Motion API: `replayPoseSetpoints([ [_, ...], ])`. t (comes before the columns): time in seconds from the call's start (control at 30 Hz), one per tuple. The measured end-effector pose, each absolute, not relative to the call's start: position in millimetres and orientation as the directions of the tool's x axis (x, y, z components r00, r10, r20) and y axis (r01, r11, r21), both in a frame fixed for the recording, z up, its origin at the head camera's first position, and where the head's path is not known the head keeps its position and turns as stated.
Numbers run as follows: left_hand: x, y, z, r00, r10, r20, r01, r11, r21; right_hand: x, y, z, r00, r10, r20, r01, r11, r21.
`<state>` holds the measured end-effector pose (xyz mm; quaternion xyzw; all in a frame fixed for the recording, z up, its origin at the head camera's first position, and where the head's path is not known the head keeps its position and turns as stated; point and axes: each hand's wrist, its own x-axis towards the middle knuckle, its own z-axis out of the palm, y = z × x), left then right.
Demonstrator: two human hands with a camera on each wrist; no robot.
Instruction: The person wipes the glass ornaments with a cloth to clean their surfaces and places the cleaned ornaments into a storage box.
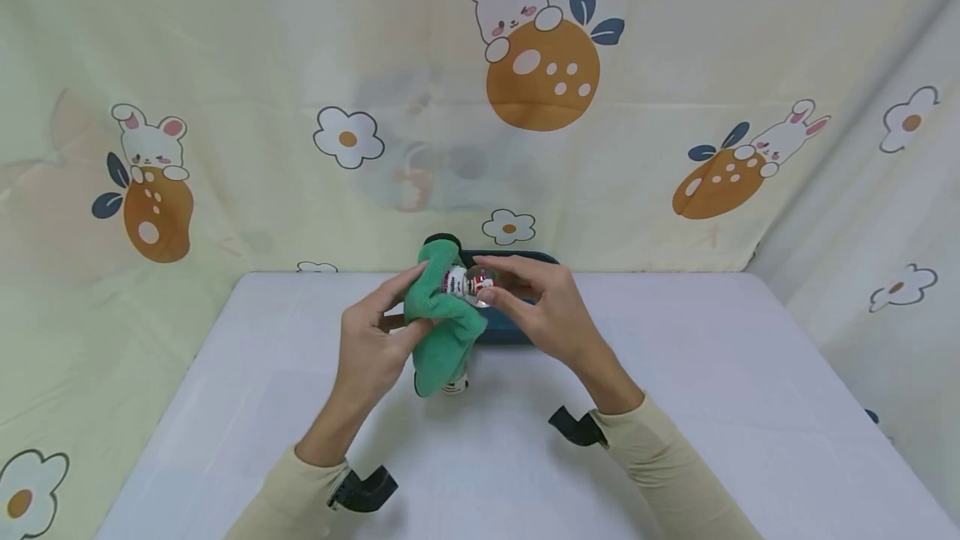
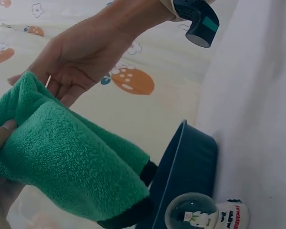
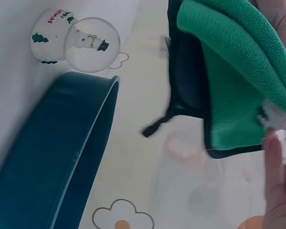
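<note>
Cream fabric sheet is hanging as the back wall, creasing lightly and carrying printed white rabbits clinging to spotted orange-brown fruits, with dark blue leaves and black-outlined white flowers. Paler whitish fabric panel is closing off the right side, also bearing flowers. Smooth white rectangular tabletop is standing against the back sheet, soft light spreading evenly across it.

Red letters ending "MAS" mark the standing snow globe; the held globe bears illegible lettering.
</note>
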<state>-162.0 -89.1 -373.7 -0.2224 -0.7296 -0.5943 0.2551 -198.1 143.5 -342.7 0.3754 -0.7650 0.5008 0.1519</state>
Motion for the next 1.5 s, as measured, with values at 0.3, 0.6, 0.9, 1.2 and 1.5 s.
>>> replayPoseSetpoints([
  [0.3,-163,-94,-374,-0.797,0.022,0.603,0.597,0.180,0.782,-192,145,-334,-0.623,-0.556,0.550,-0.750,0.223,-0.623],
  [0.6,-165,-95,-366,-0.816,0.034,0.577,0.575,0.143,0.805,-192,144,-338,-0.556,-0.539,0.632,-0.815,0.204,-0.543],
  [0.9,-166,-98,-366,-0.858,0.045,0.512,0.513,0.144,0.846,-197,143,-339,-0.389,-0.578,0.717,-0.921,0.220,-0.322],
  [1.2,-168,-104,-362,-0.896,0.078,0.438,0.445,0.171,0.879,-205,145,-342,-0.258,-0.627,0.735,-0.966,0.163,-0.200],
  [1.5,-168,-103,-364,-0.890,0.101,0.444,0.455,0.148,0.878,-209,151,-338,-0.168,-0.653,0.739,-0.986,0.117,-0.121],
])
